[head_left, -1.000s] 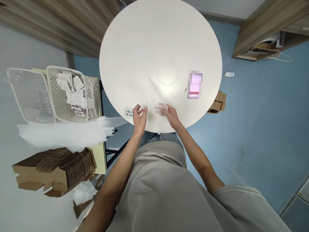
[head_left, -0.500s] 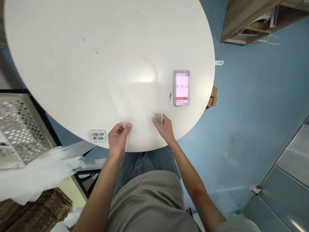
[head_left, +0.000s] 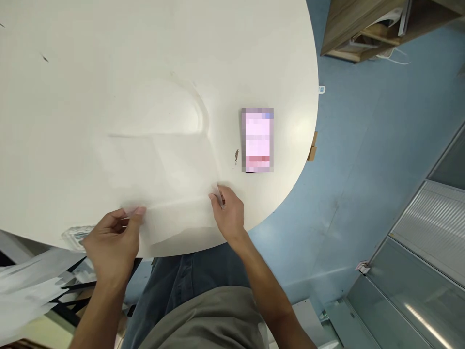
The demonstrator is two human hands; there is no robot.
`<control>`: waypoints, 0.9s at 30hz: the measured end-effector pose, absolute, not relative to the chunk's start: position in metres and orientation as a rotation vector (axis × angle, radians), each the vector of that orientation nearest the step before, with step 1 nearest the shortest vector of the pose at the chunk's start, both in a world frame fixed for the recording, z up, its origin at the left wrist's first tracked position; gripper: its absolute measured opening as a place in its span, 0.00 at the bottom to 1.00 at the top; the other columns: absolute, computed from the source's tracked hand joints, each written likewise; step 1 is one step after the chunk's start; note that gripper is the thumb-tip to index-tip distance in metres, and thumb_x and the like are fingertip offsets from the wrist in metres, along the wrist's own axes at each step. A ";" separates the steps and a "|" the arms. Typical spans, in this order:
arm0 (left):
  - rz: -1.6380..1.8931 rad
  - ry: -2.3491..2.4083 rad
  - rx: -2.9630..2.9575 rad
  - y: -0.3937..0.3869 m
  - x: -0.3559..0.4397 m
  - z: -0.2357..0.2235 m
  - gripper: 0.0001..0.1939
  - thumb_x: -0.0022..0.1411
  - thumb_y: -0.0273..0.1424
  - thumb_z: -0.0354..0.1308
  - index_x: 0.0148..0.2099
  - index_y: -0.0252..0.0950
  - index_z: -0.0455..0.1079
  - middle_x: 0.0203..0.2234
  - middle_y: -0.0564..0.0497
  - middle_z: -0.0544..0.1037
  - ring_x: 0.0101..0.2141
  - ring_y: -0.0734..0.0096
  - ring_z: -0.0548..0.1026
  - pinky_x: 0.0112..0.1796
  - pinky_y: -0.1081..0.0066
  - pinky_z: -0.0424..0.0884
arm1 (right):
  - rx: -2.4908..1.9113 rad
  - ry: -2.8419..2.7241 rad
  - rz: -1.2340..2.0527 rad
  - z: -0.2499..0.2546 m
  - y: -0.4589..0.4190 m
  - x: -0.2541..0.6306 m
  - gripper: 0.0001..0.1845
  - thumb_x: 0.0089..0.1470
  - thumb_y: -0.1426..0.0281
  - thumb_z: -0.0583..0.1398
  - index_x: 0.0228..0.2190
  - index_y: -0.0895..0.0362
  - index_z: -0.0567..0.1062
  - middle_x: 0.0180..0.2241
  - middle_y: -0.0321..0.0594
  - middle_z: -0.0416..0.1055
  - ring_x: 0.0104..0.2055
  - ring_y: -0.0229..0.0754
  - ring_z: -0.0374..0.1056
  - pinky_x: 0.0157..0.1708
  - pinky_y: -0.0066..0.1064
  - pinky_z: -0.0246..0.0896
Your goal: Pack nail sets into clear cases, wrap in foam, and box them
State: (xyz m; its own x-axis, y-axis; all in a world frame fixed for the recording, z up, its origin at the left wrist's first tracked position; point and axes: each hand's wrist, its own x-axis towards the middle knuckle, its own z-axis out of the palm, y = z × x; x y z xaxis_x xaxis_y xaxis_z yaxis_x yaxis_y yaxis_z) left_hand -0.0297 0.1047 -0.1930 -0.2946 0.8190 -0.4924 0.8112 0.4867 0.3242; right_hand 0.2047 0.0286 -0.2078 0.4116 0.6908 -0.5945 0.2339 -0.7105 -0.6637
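Observation:
A thin, translucent whitish sheet (head_left: pixel 174 167) lies low over the white table, hard to tell from its surface. Whether it is a single layer or a flat bag I cannot tell. My left hand (head_left: pixel 112 240) pinches its near-left part between thumb and fingers. At its right edge my right hand (head_left: pixel 228 211) pinches a corner, which sticks up slightly. Partly hidden behind my left hand is a small clear plastic case (head_left: pixel 75 237) at the table's edge. To the right of the sheet rests a phone-shaped item (head_left: pixel 257 139), its face blurred out.
The round white table (head_left: pixel 254 48) curves off on the right above a blue floor (head_left: pixel 348 145). White sheets (head_left: pixel 29 286) hang or lie at the lower left. A wooden shelf unit (head_left: pixel 348 29) stands upper right, glass-fronted panels (head_left: pixel 407 291) lower right.
My view has shifted nearer the table and turned. My hands are farther apart, and the sheet between them is more spread out. My left hand now overlaps the clear case.

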 end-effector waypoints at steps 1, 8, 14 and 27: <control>0.015 2.139 1.290 0.106 -0.028 -0.192 0.25 0.57 0.54 0.67 0.46 0.41 0.83 0.33 0.50 0.85 0.33 0.56 0.82 0.39 0.58 0.79 | -2.197 -0.775 1.248 -0.208 0.028 0.205 0.17 0.73 0.60 0.57 0.55 0.48 0.80 0.45 0.41 0.80 0.47 0.48 0.78 0.50 0.39 0.76; 0.023 2.169 1.149 0.104 -0.014 -0.189 0.26 0.51 0.53 0.68 0.45 0.40 0.84 0.34 0.49 0.85 0.37 0.52 0.83 0.45 0.55 0.80 | -2.228 -0.721 1.211 -0.206 0.028 0.210 0.15 0.72 0.57 0.59 0.49 0.50 0.82 0.43 0.40 0.80 0.43 0.45 0.77 0.48 0.37 0.75; -0.049 2.121 1.183 0.101 -0.025 -0.185 0.25 0.50 0.52 0.66 0.44 0.40 0.84 0.34 0.50 0.85 0.36 0.53 0.83 0.45 0.56 0.80 | -2.255 -0.700 1.234 -0.202 0.026 0.211 0.16 0.71 0.55 0.61 0.36 0.51 0.80 0.36 0.35 0.77 0.37 0.41 0.74 0.43 0.34 0.72; 0.079 2.011 1.478 0.082 -0.064 -0.170 0.25 0.59 0.49 0.65 0.55 0.43 0.79 0.47 0.47 0.86 0.38 0.54 0.83 0.47 0.55 0.80 | -2.292 -0.825 1.305 -0.194 0.021 0.206 0.17 0.67 0.52 0.63 0.33 0.51 0.78 0.33 0.35 0.79 0.34 0.43 0.74 0.40 0.36 0.69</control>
